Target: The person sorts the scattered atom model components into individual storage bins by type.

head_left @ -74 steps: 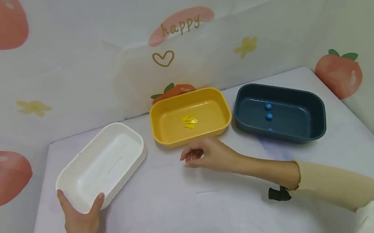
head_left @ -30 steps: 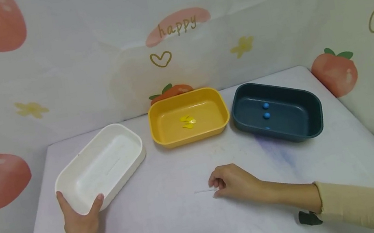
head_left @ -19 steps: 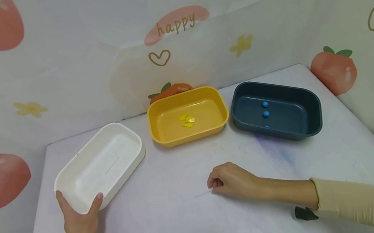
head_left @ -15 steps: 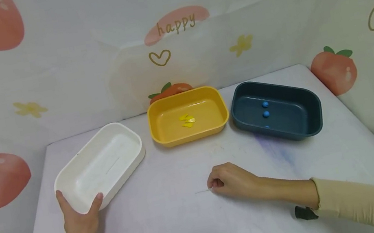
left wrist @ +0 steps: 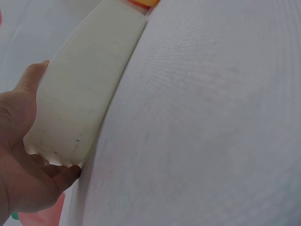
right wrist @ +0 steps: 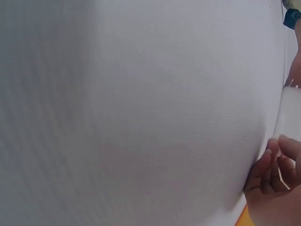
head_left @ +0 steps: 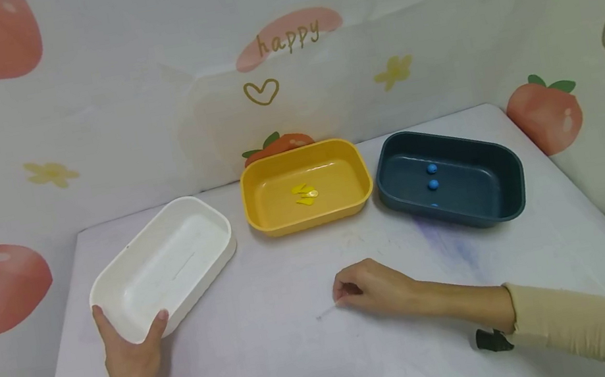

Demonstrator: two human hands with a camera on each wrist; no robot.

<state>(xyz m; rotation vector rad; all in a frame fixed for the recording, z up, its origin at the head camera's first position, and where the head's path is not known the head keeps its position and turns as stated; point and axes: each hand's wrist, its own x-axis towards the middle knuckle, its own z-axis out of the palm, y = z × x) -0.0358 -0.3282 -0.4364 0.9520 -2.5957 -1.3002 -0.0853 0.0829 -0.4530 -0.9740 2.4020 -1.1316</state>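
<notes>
In the head view my right hand (head_left: 375, 286) pinches a thin white stick (head_left: 326, 312) between thumb and forefinger, low over the middle of the table. The stick's free end points left, its other end hidden by the fingers. My left hand (head_left: 133, 360) grips the near left end of a white tray (head_left: 215, 263), thumb and a finger at its rim. From the left wrist, the fingers (left wrist: 68, 178) show curled against the tray's end wall, close to the tabletop. A thin pale line (head_left: 183, 266), like another stick, lies in the tray.
A yellow tray (head_left: 343, 213) with several small yellow pieces (head_left: 306, 194) stands at the back centre. Right of it, a dark blue tray (head_left: 486, 208) holds small blue balls (head_left: 433, 184). A patterned cloth wall (head_left: 145, 108) rises behind the white table (head_left: 284, 365).
My right hand came from in front of the yellow tray to the stick on the table, took hold of it and now tilts it slightly. The left hand has stayed on the white tray.
</notes>
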